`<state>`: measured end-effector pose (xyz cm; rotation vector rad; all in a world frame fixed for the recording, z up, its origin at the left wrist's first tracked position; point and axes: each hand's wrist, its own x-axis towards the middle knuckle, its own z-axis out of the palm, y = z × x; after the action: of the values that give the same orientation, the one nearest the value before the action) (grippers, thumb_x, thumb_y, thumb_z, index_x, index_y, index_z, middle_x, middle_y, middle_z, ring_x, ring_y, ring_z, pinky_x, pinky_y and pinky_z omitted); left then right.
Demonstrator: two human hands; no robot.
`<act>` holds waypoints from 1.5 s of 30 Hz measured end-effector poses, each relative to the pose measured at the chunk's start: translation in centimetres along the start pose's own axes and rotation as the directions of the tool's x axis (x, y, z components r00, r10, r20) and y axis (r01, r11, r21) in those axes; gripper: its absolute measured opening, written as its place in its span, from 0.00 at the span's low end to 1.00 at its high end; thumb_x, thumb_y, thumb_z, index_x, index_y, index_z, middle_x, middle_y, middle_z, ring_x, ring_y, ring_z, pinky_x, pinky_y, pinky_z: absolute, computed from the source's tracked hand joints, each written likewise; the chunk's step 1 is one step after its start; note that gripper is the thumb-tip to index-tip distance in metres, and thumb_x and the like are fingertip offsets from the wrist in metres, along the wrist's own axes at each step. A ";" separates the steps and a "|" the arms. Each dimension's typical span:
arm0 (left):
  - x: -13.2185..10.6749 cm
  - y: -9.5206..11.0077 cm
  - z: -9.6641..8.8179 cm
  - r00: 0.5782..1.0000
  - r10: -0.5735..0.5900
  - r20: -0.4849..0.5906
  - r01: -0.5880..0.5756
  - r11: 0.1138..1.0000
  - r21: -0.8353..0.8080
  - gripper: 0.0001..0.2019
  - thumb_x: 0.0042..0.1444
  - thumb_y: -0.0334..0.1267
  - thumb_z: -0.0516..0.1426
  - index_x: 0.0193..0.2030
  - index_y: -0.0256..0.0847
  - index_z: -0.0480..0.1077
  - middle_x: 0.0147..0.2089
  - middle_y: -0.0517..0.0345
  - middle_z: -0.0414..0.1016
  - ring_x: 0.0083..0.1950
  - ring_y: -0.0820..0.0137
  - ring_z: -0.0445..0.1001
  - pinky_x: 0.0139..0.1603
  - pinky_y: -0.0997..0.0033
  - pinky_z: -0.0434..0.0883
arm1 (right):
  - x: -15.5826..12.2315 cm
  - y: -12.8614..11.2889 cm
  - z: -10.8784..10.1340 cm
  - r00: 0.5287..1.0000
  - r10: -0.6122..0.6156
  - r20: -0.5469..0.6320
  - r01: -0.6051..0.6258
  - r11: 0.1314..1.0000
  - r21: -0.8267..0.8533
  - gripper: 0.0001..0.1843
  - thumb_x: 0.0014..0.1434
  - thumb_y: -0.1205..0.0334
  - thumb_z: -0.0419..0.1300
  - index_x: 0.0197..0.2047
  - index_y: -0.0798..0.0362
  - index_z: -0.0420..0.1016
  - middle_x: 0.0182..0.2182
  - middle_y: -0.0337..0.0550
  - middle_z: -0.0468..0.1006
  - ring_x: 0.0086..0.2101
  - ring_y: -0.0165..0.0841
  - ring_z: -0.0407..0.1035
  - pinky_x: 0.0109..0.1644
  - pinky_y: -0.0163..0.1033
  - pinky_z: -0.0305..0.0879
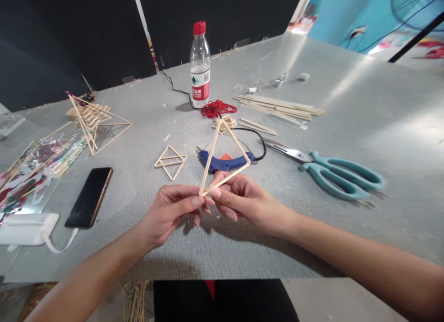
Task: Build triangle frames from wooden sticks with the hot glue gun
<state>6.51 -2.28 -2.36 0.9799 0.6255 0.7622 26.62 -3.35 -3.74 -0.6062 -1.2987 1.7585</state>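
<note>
A triangle of thin wooden sticks (239,148) is held up over the table by both hands. My left hand (173,211) pinches its lower left corner between thumb and fingers. At the same corner, my right hand (248,199) grips the bottom stick. Behind the triangle lies a blue glue gun (227,164) with a black cord, partly hidden by the sticks. To the left of it rests a small stick frame (171,162) of crossed triangles.
Teal-handled scissors (342,176) lie on the right. A water bottle (200,67), red string (218,109) and loose sticks (277,108) are behind. Leftward are a phone (89,197), a white power bank (26,228) and a larger stick frame (113,144). The grey table's front edge (222,278) is near me.
</note>
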 end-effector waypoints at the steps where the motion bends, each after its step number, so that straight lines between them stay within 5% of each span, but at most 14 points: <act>1: 0.0 0.0 0.0 1.000 0.014 -0.010 -0.014 1.000 0.009 0.06 0.57 0.41 0.71 0.39 0.42 0.85 0.33 0.57 0.82 0.33 0.76 0.77 0.29 0.83 0.75 | 0.0 0.0 0.0 1.000 0.004 -0.004 -0.004 1.000 0.010 0.17 0.70 0.48 0.63 0.39 0.54 0.70 0.18 0.29 0.66 0.19 0.22 0.54 0.24 0.34 0.46; 6: -0.1 -0.7 -0.2 0.981 0.182 -0.074 -0.168 0.972 0.166 0.08 0.57 0.41 0.71 0.44 0.48 0.85 0.36 0.57 0.84 0.33 0.75 0.78 0.28 0.82 0.76 | 0.2 0.3 0.4 0.998 0.040 -0.038 -0.038 0.997 0.062 0.17 0.69 0.47 0.64 0.40 0.54 0.71 0.18 0.27 0.64 0.18 0.22 0.51 0.22 0.32 0.44; 9: -0.3 -1.0 -0.4 0.936 0.339 -0.090 -0.279 0.875 0.395 0.08 0.63 0.39 0.66 0.48 0.48 0.84 0.36 0.56 0.85 0.32 0.74 0.79 0.28 0.79 0.76 | 0.4 0.1 0.6 0.995 0.092 -0.043 -0.090 0.995 0.033 0.20 0.68 0.43 0.64 0.39 0.54 0.73 0.17 0.28 0.64 0.18 0.22 0.50 0.21 0.32 0.43; 11: -0.4 -0.9 -0.7 0.856 0.517 -0.020 -0.398 0.681 0.615 0.09 0.66 0.34 0.63 0.51 0.47 0.83 0.36 0.56 0.85 0.33 0.73 0.80 0.31 0.75 0.77 | 0.3 -0.3 0.7 0.989 0.141 -0.050 -0.142 0.990 -0.018 0.25 0.67 0.38 0.63 0.34 0.53 0.71 0.16 0.29 0.64 0.17 0.22 0.50 0.20 0.32 0.43; 15: -0.7 -0.1 -1.2 0.564 0.750 0.346 -0.568 0.048 0.822 0.17 0.64 0.26 0.63 0.58 0.43 0.78 0.38 0.57 0.85 0.36 0.72 0.81 0.39 0.70 0.77 | -0.2 -1.1 0.6 0.985 0.138 -0.107 -0.142 0.989 -0.033 0.28 0.62 0.34 0.64 0.34 0.52 0.68 0.15 0.29 0.63 0.16 0.22 0.50 0.20 0.31 0.44; 18: -1.1 0.2 -1.4 0.493 0.697 0.521 -0.581 -0.183 0.794 0.21 0.63 0.24 0.64 0.62 0.41 0.74 0.41 0.56 0.86 0.38 0.70 0.82 0.40 0.69 0.77 | -0.5 -0.8 0.4 0.990 0.109 -0.094 -0.108 0.994 0.010 0.24 0.63 0.39 0.68 0.48 0.51 0.72 0.19 0.29 0.68 0.18 0.23 0.56 0.20 0.30 0.50; 20: -1.3 0.1 -1.4 0.526 0.663 0.532 -0.562 -0.198 0.803 0.20 0.62 0.26 0.64 0.60 0.44 0.76 0.42 0.57 0.86 0.39 0.69 0.83 0.40 0.69 0.77 | -0.6 -0.4 0.3 0.990 0.086 -0.108 -0.084 0.996 0.024 0.20 0.64 0.44 0.68 0.48 0.51 0.73 0.23 0.32 0.72 0.20 0.23 0.60 0.21 0.29 0.53; 22: -1.4 -0.1 -1.4 0.596 0.645 0.479 -0.542 -0.118 0.832 0.17 0.61 0.28 0.66 0.55 0.47 0.79 0.41 0.57 0.86 0.40 0.67 0.84 0.42 0.68 0.77 | -0.5 0.0 0.3 0.988 0.063 -0.140 -0.059 0.998 0.038 0.17 0.66 0.47 0.67 0.41 0.52 0.73 0.25 0.34 0.73 0.21 0.23 0.63 0.22 0.29 0.55; 29: -0.2 -0.4 -1.0 0.778 0.574 0.257 -0.536 0.391 0.749 0.11 0.62 0.31 0.66 0.50 0.47 0.83 0.38 0.55 0.85 0.38 0.67 0.82 0.42 0.66 0.78 | -0.4 -0.2 0.2 0.991 0.018 -0.134 -0.016 1.000 0.015 0.14 0.69 0.50 0.64 0.40 0.51 0.71 0.25 0.31 0.68 0.22 0.23 0.58 0.24 0.30 0.54; 31: 0.0 -0.1 -1.0 0.823 0.521 0.227 -0.500 0.475 0.724 0.08 0.63 0.32 0.66 0.47 0.46 0.84 0.37 0.54 0.85 0.38 0.67 0.82 0.39 0.67 0.78 | -0.5 -0.2 0.0 0.992 -0.029 -0.120 0.024 0.999 -0.036 0.12 0.70 0.52 0.64 0.42 0.51 0.72 0.25 0.31 0.66 0.23 0.23 0.57 0.26 0.31 0.54; 40: -0.2 0.0 -2.2 0.780 0.427 0.458 -0.592 0.266 0.760 0.11 0.65 0.31 0.63 0.51 0.48 0.82 0.39 0.57 0.86 0.39 0.67 0.82 0.45 0.66 0.77 | -0.6 -0.5 -0.6 0.999 -0.040 -0.006 0.037 0.961 -0.274 0.12 0.72 0.52 0.61 0.51 0.51 0.73 0.30 0.35 0.66 0.29 0.27 0.57 0.31 0.35 0.54; 45: -0.7 -0.3 -2.5 0.822 0.382 0.421 -0.521 0.208 0.828 0.11 0.66 0.35 0.62 0.52 0.51 0.82 0.40 0.56 0.86 0.41 0.64 0.83 0.45 0.65 0.77 | -0.6 -0.8 0.0 0.997 -0.066 -0.029 0.056 0.961 -0.270 0.12 0.71 0.51 0.61 0.44 0.52 0.73 0.31 0.37 0.69 0.28 0.27 0.58 0.30 0.35 0.54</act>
<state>4.26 -1.68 -3.60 2.3956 0.6501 0.8326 27.27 -3.79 -3.05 -0.7386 -1.5269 1.5246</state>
